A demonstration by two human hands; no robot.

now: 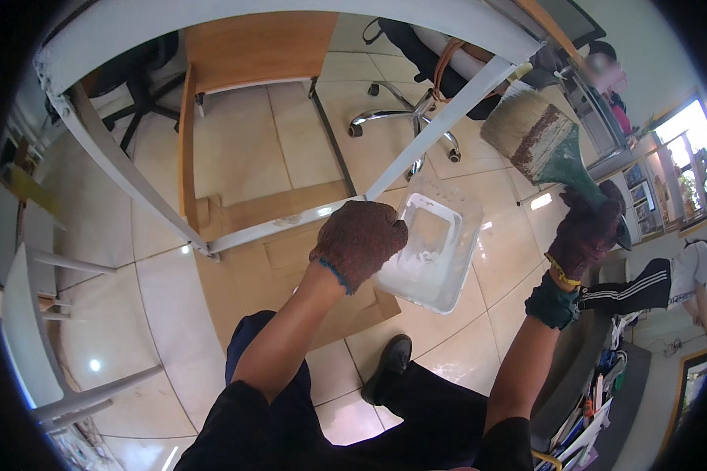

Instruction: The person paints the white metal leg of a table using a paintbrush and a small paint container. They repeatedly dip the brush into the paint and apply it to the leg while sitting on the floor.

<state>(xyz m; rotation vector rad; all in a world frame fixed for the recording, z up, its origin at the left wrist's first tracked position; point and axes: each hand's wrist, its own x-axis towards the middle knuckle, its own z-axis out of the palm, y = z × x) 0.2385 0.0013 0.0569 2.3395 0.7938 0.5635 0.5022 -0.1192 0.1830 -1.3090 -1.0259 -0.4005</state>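
- Glossy cream floor tiles (243, 149) lie below you, with a sheet of cardboard (275, 259) spread across them under a white-painted frame (448, 118).
- Your left hand (359, 242), in a reddish-brown glove, has its grip wrapped shut on the near rim of a clear plastic paint tray (436, 247), held in the air above the cardboard and floor.
- Your right hand (585, 235), gloved the same way, has its grip pressed tight round the dark handle of a wide paintbrush (530, 129), raised well to the right of the tray.
- That brush points its bristles up and left; they are pale and splayed, with a rusty-brown band at the root and a green ferrule below.
- White paint coats the tray thinly, with smears up its walls and a cleaner rectangle showing in the middle.
- Held by one edge only, I judge the tray could tip away from you; paint would then run onto the bare tiles past the cardboard.
- Drips from the brush would land on the tiles or on your dark trouser leg and shoe (389, 365), since nothing sits beneath it.
- Swinging the brush left could knock it against the slanted bar of the frame.
- Beyond the frame stand a wooden table (251, 47) and an office chair (404, 110); another person in a white top (687, 275) is at the right edge.
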